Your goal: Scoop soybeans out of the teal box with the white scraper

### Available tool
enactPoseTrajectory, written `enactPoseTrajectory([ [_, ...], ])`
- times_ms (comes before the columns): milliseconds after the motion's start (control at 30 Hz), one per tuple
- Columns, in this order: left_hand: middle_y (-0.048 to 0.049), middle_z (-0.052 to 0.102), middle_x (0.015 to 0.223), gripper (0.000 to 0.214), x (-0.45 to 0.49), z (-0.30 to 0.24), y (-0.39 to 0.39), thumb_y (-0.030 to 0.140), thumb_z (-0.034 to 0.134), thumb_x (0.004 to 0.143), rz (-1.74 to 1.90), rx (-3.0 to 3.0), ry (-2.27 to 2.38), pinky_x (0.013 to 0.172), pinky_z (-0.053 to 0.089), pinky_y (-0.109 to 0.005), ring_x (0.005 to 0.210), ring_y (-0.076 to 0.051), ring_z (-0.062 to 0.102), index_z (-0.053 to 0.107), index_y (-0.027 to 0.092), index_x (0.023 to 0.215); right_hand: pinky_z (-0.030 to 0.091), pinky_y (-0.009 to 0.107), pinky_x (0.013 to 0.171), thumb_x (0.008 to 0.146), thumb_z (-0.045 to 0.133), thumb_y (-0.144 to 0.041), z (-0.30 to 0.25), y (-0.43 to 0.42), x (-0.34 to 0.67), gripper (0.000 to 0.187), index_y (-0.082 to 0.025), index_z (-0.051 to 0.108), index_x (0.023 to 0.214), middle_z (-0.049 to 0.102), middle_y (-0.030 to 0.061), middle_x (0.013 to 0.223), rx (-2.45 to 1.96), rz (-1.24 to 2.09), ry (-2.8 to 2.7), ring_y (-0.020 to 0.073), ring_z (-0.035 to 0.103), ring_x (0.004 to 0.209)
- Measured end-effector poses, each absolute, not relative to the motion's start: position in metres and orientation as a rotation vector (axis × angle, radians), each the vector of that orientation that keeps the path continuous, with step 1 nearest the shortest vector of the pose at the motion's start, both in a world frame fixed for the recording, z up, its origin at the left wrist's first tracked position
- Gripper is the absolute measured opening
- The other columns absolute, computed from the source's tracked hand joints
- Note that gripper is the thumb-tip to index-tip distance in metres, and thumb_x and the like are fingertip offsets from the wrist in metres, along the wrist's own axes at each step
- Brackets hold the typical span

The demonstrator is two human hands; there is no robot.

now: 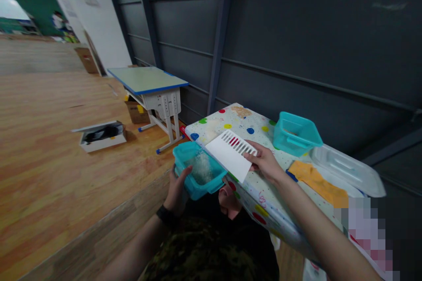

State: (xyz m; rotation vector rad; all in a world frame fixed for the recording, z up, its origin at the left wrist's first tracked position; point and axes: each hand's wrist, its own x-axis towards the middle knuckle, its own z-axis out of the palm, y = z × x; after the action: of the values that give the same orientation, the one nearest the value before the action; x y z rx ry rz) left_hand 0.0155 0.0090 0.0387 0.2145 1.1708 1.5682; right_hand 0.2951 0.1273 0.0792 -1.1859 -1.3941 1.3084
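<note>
My left hand (177, 188) is closed on the near left side of a turquoise plastic container (198, 191), held tilted just off the table's edge. Whitish loose grains, blurred, lie or fall inside it; their kind is unclear. In my right hand (262, 160) is a flat white slotted scoop or card (229, 158), pinched at its slotted right end. Its plain edge reaches over the table edge beside the container's rim. Under it is the dotted tablecloth (214, 129), with a patch of tan grains (241, 111) near the far corner.
Toward the back right stands a second turquoise container (295, 134) with a little something orange-brown inside. Near it lie a clear lid (349, 169) and an orange cloth (318, 180). A school desk (148, 80), an open white box (103, 138) and a dark panelled wall (296, 44) are beyond.
</note>
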Motion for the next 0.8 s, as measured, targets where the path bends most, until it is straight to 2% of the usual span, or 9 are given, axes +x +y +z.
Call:
enactPoseTrajectory([
  [200, -0.0128, 0.078, 0.156, 0.080, 0.014, 0.037, 0.010, 0.027, 0.093, 0.091, 1.574, 0.219, 1.129, 0.104, 0.073, -0.046, 0.133, -0.033, 0.081, 0.055, 0.031, 0.161, 0.069, 0.038, 0.063, 0.065, 0.101, -0.056, 0.071, 0.163, 0.316, 0.092, -0.024, 0.074, 0.146, 0.087, 0.0089, 0.113, -1.288, 1.042, -1.221, 0.0295, 0.081, 0.088],
  [400, -0.0103, 0.080, 0.150, 0.082, 0.007, 0.033, 0.017, 0.030, 0.100, 0.083, 1.623, 0.263, 1.134, 0.104, 0.073, -0.048, 0.130, -0.033, 0.082, 0.060, 0.034, 0.154, 0.067, 0.033, 0.057, 0.071, 0.091, -0.035, 0.076, 0.191, 0.303, 0.067, -0.024, 0.076, 0.136, 0.085, 0.0036, 0.100, -1.387, 1.068, -1.201, 0.0239, 0.078, 0.077],
  [533, -0.0103, 0.081, 0.147, 0.083, 0.004, 0.034, 0.019, 0.029, 0.098, 0.085, 1.653, 0.237, 1.147, 0.105, 0.073, -0.048, 0.132, -0.034, 0.081, 0.058, 0.034, 0.158, 0.066, 0.032, 0.056, 0.072, 0.091, -0.028, 0.080, 0.188, 0.288, 0.063, -0.023, 0.079, 0.133, 0.084, 0.0023, 0.093, -1.381, 1.175, -1.263, 0.0237, 0.079, 0.074],
  [633, -0.0104, 0.079, 0.152, 0.078, 0.002, 0.036, 0.018, 0.026, 0.094, 0.089, 1.658, 0.242, 1.127, 0.107, 0.072, -0.046, 0.137, -0.033, 0.079, 0.058, 0.033, 0.157, 0.067, 0.033, 0.057, 0.071, 0.094, -0.030, 0.081, 0.173, 0.283, 0.065, -0.023, 0.081, 0.134, 0.087, 0.0047, 0.098, -1.336, 1.241, -1.319, 0.0251, 0.080, 0.077],
  [800, -0.0098, 0.078, 0.157, 0.077, 0.002, 0.038, 0.016, 0.026, 0.096, 0.087, 1.628, 0.261, 1.109, 0.109, 0.071, -0.045, 0.141, -0.033, 0.077, 0.060, 0.033, 0.154, 0.067, 0.033, 0.060, 0.071, 0.101, -0.044, 0.086, 0.152, 0.289, 0.076, -0.024, 0.081, 0.141, 0.088, 0.0085, 0.110, -1.237, 1.312, -1.451, 0.0265, 0.081, 0.084],
])
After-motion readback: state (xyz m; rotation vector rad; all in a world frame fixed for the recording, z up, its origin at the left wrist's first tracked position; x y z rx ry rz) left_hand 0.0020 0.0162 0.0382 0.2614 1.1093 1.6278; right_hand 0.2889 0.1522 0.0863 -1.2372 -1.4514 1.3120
